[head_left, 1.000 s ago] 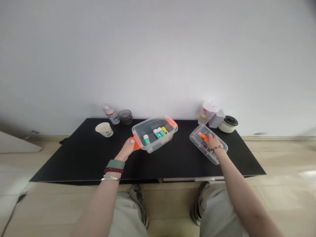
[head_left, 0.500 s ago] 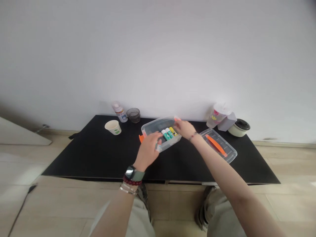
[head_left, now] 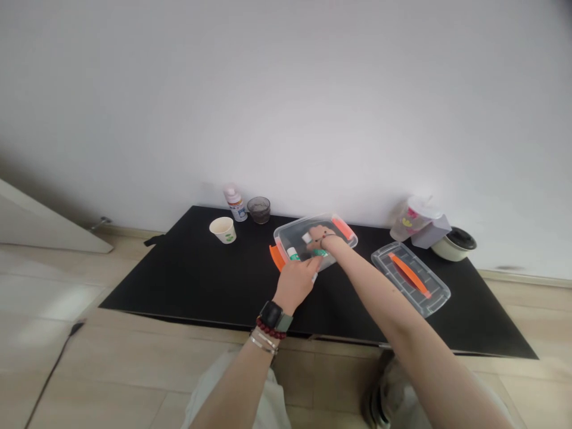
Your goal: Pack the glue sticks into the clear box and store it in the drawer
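A clear plastic box with orange latches stands without its lid on the black table. Inside, at its left end, lies a green glue stick with a white cap. Another green glue stick lies under my right hand, whose fingers curl down around it inside the box. My left hand is closed on the near rim of the box. The yellow stick does not show now, probably covered by my right hand.
The clear lid with its orange handle lies right of the box. A paper cup, a spray can and a dark glass bowl stand left. A lidded plastic cup, a white box and a pot stand right.
My right hand has moved from the box's right end in over the sticks. One green stick now lies apart at the left. My left hand has closed on the near rim.
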A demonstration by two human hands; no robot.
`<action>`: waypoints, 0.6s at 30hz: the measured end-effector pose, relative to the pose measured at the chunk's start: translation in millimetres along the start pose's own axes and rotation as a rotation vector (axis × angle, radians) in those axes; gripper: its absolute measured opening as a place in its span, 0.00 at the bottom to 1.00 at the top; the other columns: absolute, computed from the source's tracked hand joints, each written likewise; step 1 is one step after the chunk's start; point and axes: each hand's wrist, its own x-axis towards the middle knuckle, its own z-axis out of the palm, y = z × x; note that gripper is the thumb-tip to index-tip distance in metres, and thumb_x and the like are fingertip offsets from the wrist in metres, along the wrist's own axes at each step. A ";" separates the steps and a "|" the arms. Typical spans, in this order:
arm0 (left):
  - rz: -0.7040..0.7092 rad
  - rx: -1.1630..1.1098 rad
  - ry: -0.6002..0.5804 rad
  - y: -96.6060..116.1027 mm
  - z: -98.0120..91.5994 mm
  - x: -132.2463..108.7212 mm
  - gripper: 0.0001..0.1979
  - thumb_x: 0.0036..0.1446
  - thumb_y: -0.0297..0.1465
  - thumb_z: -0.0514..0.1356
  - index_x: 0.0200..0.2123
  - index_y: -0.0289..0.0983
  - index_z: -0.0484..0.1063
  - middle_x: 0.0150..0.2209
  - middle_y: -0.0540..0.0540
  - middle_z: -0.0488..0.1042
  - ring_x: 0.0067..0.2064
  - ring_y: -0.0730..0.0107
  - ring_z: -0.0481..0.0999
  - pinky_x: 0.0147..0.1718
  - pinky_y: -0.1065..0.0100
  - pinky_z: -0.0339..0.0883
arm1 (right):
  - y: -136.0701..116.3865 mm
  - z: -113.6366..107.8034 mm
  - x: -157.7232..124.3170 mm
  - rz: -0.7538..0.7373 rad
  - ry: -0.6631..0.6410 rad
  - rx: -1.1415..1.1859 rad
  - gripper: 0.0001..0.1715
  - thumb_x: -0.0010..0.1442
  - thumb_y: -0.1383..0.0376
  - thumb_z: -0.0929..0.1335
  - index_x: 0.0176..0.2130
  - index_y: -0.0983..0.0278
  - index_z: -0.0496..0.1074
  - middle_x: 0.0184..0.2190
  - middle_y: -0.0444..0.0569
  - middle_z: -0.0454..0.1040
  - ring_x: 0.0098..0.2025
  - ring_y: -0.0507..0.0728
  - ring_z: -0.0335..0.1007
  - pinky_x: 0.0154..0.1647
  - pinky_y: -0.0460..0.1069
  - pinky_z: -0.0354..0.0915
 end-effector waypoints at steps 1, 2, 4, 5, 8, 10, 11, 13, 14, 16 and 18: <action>-0.015 0.000 0.007 -2.4 -1.5 1.1 0.19 0.65 0.29 0.50 0.57 0.39 0.69 0.41 0.37 0.79 0.45 0.47 0.77 0.48 0.51 0.66 | 8.1 -7.2 -11.0 -0.001 0.087 0.040 0.24 0.54 0.59 0.70 0.48 0.69 0.72 0.44 0.61 0.77 0.43 0.62 0.75 0.41 0.51 0.68; -0.024 -0.008 0.025 -5.1 -3.3 2.1 0.20 0.65 0.29 0.50 0.59 0.39 0.68 0.43 0.37 0.78 0.47 0.47 0.76 0.49 0.51 0.66 | 17.7 -13.8 -25.1 0.005 0.194 0.096 0.24 0.58 0.57 0.67 0.50 0.68 0.69 0.43 0.58 0.77 0.42 0.60 0.74 0.41 0.50 0.68; -0.015 -0.057 0.092 -9.1 -7.1 3.6 0.23 0.64 0.29 0.53 0.62 0.37 0.63 0.53 0.36 0.74 0.55 0.46 0.72 0.54 0.51 0.64 | 38.7 -21.0 -61.5 0.030 0.518 0.342 0.24 0.58 0.56 0.66 0.51 0.66 0.65 0.35 0.50 0.76 0.36 0.57 0.73 0.37 0.49 0.67; 0.003 -0.098 0.136 -9.3 -8.8 3.6 0.25 0.63 0.30 0.55 0.63 0.36 0.60 0.58 0.35 0.69 0.59 0.46 0.69 0.57 0.51 0.61 | 48.1 -20.3 -82.4 0.050 0.645 0.468 0.24 0.57 0.56 0.67 0.50 0.64 0.64 0.32 0.47 0.75 0.32 0.55 0.71 0.35 0.48 0.66; 0.090 -0.275 0.212 2.6 -9.2 -1.3 0.33 0.60 0.38 0.60 0.65 0.35 0.54 0.66 0.34 0.58 0.66 0.50 0.59 0.63 0.52 0.55 | 61.7 0.6 -142.5 0.017 0.721 0.812 0.19 0.53 0.56 0.69 0.43 0.61 0.63 0.28 0.41 0.70 0.29 0.53 0.68 0.31 0.47 0.66; 0.159 -0.416 0.149 20.0 -4.1 -8.8 0.33 0.61 0.42 0.58 0.65 0.35 0.54 0.65 0.34 0.61 0.65 0.53 0.61 0.62 0.54 0.56 | 57.6 23.1 -170.0 -0.021 0.570 1.038 0.17 0.54 0.54 0.68 0.40 0.60 0.62 0.29 0.41 0.68 0.29 0.52 0.68 0.30 0.47 0.67; 0.179 -0.475 0.074 30.1 0.0 -13.2 0.31 0.63 0.42 0.56 0.64 0.36 0.55 0.62 0.34 0.65 0.62 0.54 0.66 0.60 0.55 0.60 | 53.6 33.6 -178.7 -0.023 0.512 1.116 0.16 0.56 0.53 0.66 0.39 0.59 0.62 0.29 0.41 0.68 0.29 0.52 0.68 0.29 0.46 0.67; 0.158 -0.554 -0.130 48.9 9.5 -21.5 0.24 0.66 0.43 0.50 0.60 0.37 0.59 0.49 0.38 0.76 0.48 0.59 0.78 0.49 0.59 0.68 | 46.5 48.8 -187.8 -0.016 0.458 1.115 0.16 0.61 0.50 0.62 0.36 0.60 0.62 0.28 0.41 0.66 0.29 0.52 0.66 0.28 0.45 0.65; 0.123 -0.576 -0.228 56.7 14.1 -24.9 0.22 0.67 0.43 0.48 0.57 0.38 0.62 0.40 0.42 0.79 0.39 0.62 0.80 0.42 0.62 0.70 | 45.1 52.8 -189.4 -0.010 0.460 1.039 0.17 0.62 0.50 0.61 0.34 0.60 0.63 0.26 0.41 0.66 0.27 0.51 0.65 0.28 0.45 0.63; 0.038 -0.625 -0.352 67.5 21.2 -29.4 0.20 0.68 0.45 0.44 0.47 0.38 0.66 0.25 0.50 0.74 0.24 0.67 0.75 0.29 0.67 0.66 | 47.9 54.9 -190.3 -0.005 0.467 0.841 0.20 0.64 0.49 0.60 0.29 0.61 0.63 0.21 0.40 0.63 0.25 0.51 0.61 0.28 0.45 0.58; -0.016 -0.706 -0.385 73.2 24.7 -31.5 0.20 0.67 0.48 0.44 0.39 0.39 0.65 0.20 0.54 0.68 0.19 0.71 0.69 0.23 0.70 0.60 | 55.5 53.5 -191.3 -0.003 0.468 0.738 0.22 0.63 0.50 0.61 0.25 0.61 0.62 0.18 0.39 0.60 0.23 0.50 0.57 0.27 0.45 0.54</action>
